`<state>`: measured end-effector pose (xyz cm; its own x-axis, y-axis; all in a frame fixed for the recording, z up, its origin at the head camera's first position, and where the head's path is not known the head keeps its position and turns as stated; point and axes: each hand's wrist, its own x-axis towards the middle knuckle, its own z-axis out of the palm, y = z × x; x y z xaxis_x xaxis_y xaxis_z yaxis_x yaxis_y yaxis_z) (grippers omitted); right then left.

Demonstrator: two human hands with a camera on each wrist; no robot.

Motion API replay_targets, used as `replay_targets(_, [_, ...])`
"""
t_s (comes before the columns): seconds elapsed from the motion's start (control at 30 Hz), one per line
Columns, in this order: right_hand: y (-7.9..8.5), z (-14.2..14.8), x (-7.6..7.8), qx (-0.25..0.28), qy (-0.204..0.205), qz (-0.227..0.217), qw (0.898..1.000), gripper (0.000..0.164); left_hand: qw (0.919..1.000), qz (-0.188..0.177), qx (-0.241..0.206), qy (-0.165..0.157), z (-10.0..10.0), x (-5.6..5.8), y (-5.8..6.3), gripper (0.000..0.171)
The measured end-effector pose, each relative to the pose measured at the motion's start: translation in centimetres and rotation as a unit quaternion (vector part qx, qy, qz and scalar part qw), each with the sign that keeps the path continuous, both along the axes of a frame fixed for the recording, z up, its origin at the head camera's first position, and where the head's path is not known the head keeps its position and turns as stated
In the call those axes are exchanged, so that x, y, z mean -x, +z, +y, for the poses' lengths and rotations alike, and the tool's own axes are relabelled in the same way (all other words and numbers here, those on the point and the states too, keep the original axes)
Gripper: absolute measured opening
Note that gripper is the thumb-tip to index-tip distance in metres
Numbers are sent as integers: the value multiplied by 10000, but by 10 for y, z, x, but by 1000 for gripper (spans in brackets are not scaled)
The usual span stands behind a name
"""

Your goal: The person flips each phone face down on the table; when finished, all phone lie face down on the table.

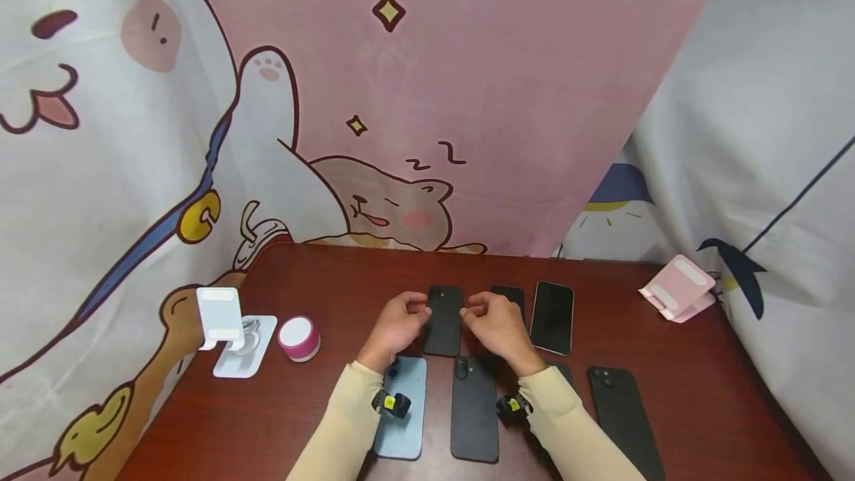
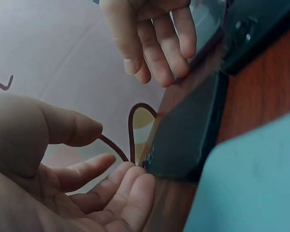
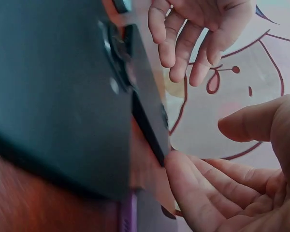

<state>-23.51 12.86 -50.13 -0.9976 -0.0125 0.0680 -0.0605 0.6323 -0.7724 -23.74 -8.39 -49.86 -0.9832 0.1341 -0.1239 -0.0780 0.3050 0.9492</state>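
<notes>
A black phone lies back-up on the table, its camera lenses at the far left corner. My left hand is at its left edge and my right hand at its right edge. In the left wrist view, the left fingertips are by the phone's camera corner, thumb apart. In the right wrist view, the right fingertips are close to the phone's edge; whether they touch is unclear. Neither hand grips anything. A light blue phone lies under the left wrist, another black phone beside it.
A phone with a dark screen and a partly hidden one lie at the right back. Another black phone lies right. A white stand, a pink-and-white round tub and a pink stand flank them.
</notes>
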Motion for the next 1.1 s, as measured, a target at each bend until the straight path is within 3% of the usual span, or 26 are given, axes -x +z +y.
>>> replay_targets(0.17, [8, 14, 1, 42, -8, 13, 10000, 39, 9994, 61, -319, -145, 12, 2, 5, 39])
replay_targets(0.53, [9, 54, -1, -199, -112, -62, 9997, 44, 9936, -140, -1045, -397, 50, -1, -1, 39])
replay_targets(0.8, [9, 73, -2, -98, -179, -289, 9994, 50, 9906, -167, -1254, -519, 72, -3, -3, 39])
replay_targets(1.1, [11, 84, -7, -144, -268, -861, 9958, 59, 9874, -542, -1212, -857, 88, -9, -11, 44])
